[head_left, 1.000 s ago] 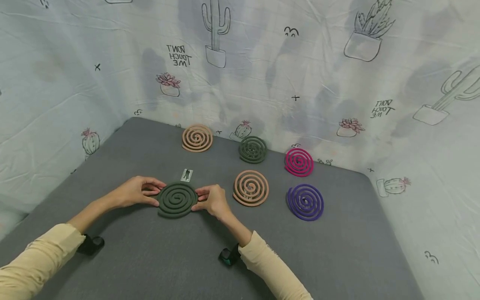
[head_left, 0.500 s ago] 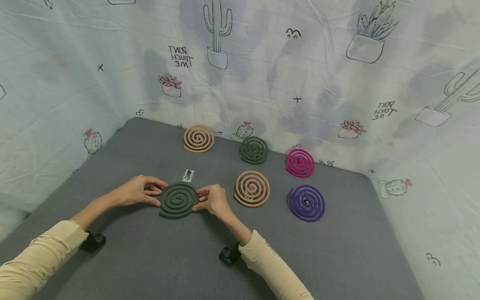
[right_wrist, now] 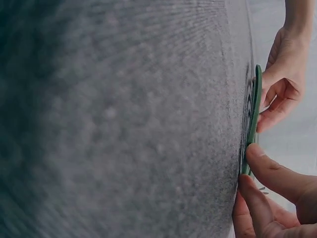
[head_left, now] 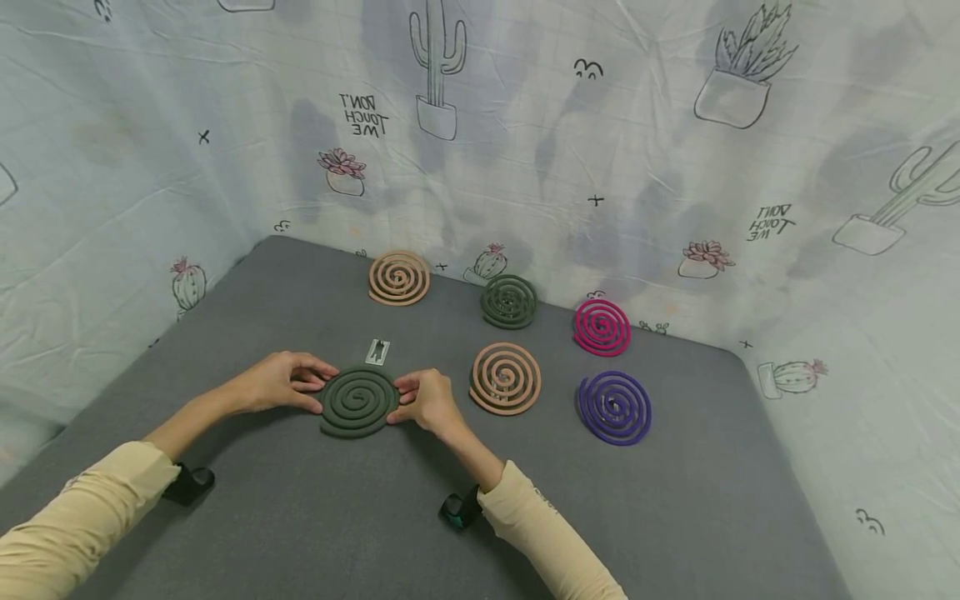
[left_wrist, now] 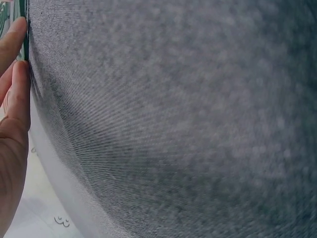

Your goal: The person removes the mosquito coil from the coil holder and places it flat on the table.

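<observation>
A dark green mosquito coil (head_left: 358, 397) lies low over the grey tabletop, left of the middle. My left hand (head_left: 279, 383) pinches its left edge between thumb and fingertips. On the opposite edge, my right hand (head_left: 431, 402) does the same. In the right wrist view the coil (right_wrist: 254, 106) appears edge-on, slightly raised from the cloth, with both hands at its rim. Just behind it lies a small silver metal coil stand (head_left: 377, 352). The left wrist view shows only a sliver of coil by the fingers.
An orange coil (head_left: 506, 379) and a purple coil (head_left: 615, 408) lie to the right. Along the back are another orange coil (head_left: 399, 278), a second green coil (head_left: 509, 302) and a pink coil (head_left: 602, 327). Cactus-printed cloth (head_left: 510, 125) walls off the grey table (head_left: 337, 525).
</observation>
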{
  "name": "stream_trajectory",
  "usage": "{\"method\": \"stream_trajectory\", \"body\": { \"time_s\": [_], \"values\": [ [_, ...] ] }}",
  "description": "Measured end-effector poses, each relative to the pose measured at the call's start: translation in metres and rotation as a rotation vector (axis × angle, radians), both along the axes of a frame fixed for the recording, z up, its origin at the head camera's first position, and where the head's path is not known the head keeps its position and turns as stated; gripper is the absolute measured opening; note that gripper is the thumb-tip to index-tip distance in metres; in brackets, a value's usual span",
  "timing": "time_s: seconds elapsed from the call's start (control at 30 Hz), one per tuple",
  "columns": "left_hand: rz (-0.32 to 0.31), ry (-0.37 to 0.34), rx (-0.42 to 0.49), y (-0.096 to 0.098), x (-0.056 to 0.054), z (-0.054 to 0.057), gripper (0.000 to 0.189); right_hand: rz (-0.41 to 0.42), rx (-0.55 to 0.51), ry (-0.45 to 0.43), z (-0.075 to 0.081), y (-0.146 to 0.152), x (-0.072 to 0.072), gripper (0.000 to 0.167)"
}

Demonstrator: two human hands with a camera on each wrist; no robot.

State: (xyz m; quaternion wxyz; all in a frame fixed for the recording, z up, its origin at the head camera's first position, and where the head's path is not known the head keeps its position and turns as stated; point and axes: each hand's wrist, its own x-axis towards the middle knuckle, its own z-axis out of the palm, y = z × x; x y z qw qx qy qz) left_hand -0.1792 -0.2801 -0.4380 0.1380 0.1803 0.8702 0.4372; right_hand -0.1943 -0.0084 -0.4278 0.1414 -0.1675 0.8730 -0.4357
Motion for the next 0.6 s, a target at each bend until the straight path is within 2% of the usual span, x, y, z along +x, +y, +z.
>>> {"method": "stream_trajectory", "body": {
  "time_s": [0.2, 0.33, 0.43, 0.6],
  "values": [
    [0.001, 0.001, 0.049, -0.002, 0.002, 0.000, 0.059, -0.002, -0.049, -0.024, -0.003, 0.002, -0.001, 0.041],
    [0.019, 0.026, 0.122, -0.004, 0.002, -0.002, 0.056, 0.000, -0.121, -0.044, -0.005, 0.006, -0.002, 0.037],
    [0.021, 0.082, 0.172, -0.004, 0.004, -0.003, 0.053, 0.015, -0.185, -0.072, -0.006, 0.011, -0.002, 0.036],
    [0.058, 0.182, 0.167, 0.003, 0.010, -0.002, 0.050, 0.035, -0.269, -0.100, -0.009, 0.018, -0.002, 0.034]
  ]
}}
